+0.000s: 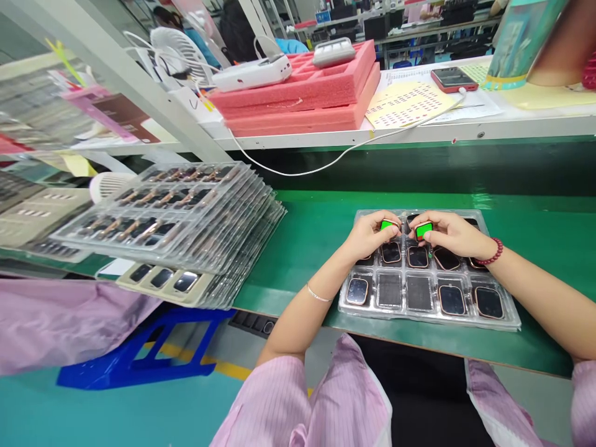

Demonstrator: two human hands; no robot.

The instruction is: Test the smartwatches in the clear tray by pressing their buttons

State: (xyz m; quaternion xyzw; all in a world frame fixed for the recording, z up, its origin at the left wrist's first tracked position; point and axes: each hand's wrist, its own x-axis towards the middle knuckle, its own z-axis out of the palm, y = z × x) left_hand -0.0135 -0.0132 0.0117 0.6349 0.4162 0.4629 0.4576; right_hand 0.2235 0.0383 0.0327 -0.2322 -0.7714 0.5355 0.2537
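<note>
My left hand (370,236) is closed around a smartwatch case (387,224) whose screen glows green. In my right hand (447,233) is a second smartwatch case (423,231), pinched by thumb and fingers, its screen lit green with some red. Both are held just above the far rows of a clear plastic tray (388,315) on the green bench. Dark-screened watch cases (451,300) fill many of its pockets. Two pockets in the near row, left of the middle, hold no watch. My hands and wrists cover part of the back rows.
To the left stands a tall stack of clear trays (195,239) with watch parts. Pink foam blocks (298,93), a white device (254,73) and a phone (454,79) lie on the shelf behind. A white cable (298,174) droops from it. A blue stool (153,351) is at lower left.
</note>
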